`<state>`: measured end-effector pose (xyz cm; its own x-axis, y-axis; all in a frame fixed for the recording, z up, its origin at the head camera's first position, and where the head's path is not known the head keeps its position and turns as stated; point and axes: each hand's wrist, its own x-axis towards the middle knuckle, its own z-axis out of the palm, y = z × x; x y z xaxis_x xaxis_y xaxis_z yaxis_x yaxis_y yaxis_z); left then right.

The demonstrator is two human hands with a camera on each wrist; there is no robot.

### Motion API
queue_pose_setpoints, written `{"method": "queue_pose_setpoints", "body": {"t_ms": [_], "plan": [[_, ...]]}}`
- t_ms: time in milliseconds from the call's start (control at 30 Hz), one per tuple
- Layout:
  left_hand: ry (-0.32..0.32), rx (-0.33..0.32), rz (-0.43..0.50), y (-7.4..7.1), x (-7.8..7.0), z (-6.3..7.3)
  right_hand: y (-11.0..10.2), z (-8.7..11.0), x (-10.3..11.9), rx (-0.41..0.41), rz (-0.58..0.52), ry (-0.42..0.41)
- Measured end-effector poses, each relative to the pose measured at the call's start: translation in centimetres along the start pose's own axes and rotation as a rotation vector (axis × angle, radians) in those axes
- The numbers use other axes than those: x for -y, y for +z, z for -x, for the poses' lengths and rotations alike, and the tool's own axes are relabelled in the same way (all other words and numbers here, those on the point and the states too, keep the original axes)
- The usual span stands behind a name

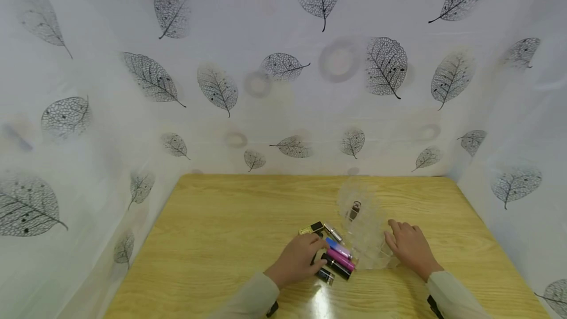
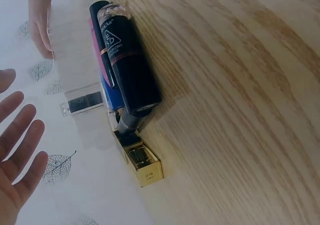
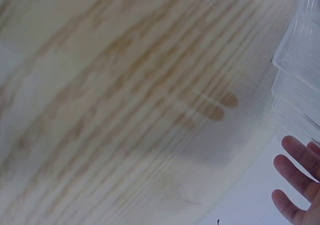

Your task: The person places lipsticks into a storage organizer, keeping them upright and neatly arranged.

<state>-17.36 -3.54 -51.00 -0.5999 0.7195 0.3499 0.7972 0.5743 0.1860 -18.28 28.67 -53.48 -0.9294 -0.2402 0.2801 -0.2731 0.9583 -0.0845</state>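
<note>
Leaf-printed sheeting (image 1: pixel 292 107) backed a wood-grain table (image 1: pixel 230 210) where cosmetic tubes (image 1: pixel 340 259), slanting near-right, lay just right of the left hand (image 1: pixel 296 261), farther from the right hand (image 1: pixel 413 248); both had fingers apart.

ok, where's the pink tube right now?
In the head view, the pink tube lies just right of the left hand, between the blue-and-lilac tube and a black tube, left of the clear plastic holder.

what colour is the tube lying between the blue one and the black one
The tube is magenta pink; it shows best in the head view.
</note>
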Motion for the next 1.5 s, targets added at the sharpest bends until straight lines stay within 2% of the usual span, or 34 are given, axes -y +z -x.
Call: {"method": "queue_pose_setpoints", "body": {"t_ms": [100, 333, 500, 667, 733, 833, 1000, 1333, 1500], "plan": [[0.026, -0.027, -0.012, -0.1, -0.3, 0.0, -0.1, 0.0, 0.0, -0.004, 0.004, -0.003], [0.061, -0.030, -0.038, 0.0, -0.4, 0.3, -0.1, 0.0, 0.0, -0.004, -0.003, -0.002], [0.165, -0.018, -0.076, 0.1, -0.4, 0.6, 0.1, 0.2, -0.2, 0.017, -0.009, 0.012], [0.271, -0.003, -0.144, 0.8, -0.3, 0.7, 0.1, 0.3, -0.3, 0.040, -0.015, 0.026], [0.305, 0.013, -0.179, 1.0, -0.3, 0.7, 0.1, 0.3, -0.3, 0.048, -0.018, 0.034], [0.341, 0.070, -0.225, 1.1, -0.3, 0.8, 0.2, 0.3, -0.3, 0.064, -0.021, 0.044], [0.355, 0.162, -0.245, 1.1, -0.4, 0.7, 0.4, 0.1, -0.4, 0.048, -0.017, 0.045], [0.324, 0.221, -0.291, 2.5, -0.2, 1.2, 0.3, -0.1, -0.5, 0.025, -0.014, 0.026], [0.288, 0.267, -0.271, 2.3, -0.6, 1.4, 0.4, -0.1, -0.3, 0.034, -0.026, 0.027]]}}
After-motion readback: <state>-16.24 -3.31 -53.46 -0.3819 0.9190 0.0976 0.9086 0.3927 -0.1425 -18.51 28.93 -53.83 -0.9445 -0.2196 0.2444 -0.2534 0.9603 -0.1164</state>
